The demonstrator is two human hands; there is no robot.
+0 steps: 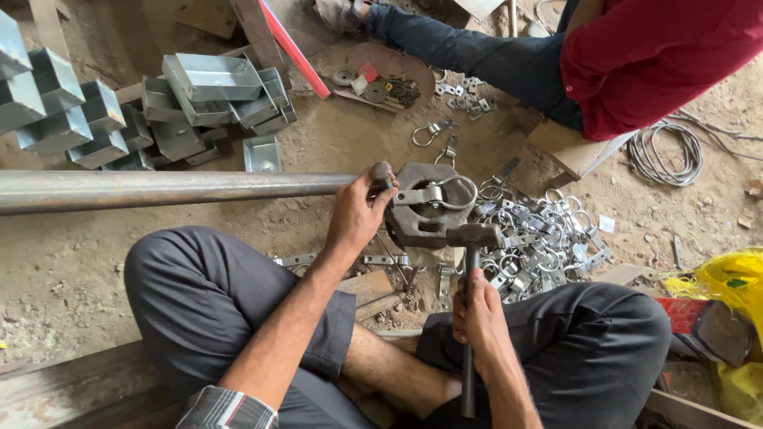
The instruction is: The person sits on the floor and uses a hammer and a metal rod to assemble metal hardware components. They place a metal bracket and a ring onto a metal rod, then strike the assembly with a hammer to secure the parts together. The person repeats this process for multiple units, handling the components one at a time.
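Person seated on dirt floor (63,270), legs folded around a heavy iron block (413,226). A ring clamp (439,194), bright metal loop with flat strap, lies on top of the block. Left hand (355,213) clenched on a round-headed punch (381,171), pinning the strap end. Right hand (478,318) wrapped around the hammer (472,238) handle low down, head resting at the block's front edge. Clamp looks stiff, light, sharp-edged and likely slippery; best gripped by the flat strap, fingers out of the strike path. Pile of finished clamps (532,238) just right of the block; long steel pipe (159,189) runs left; folded sheet-metal boxes (199,95) stacked beyond; another person in red (660,56) sits opposite
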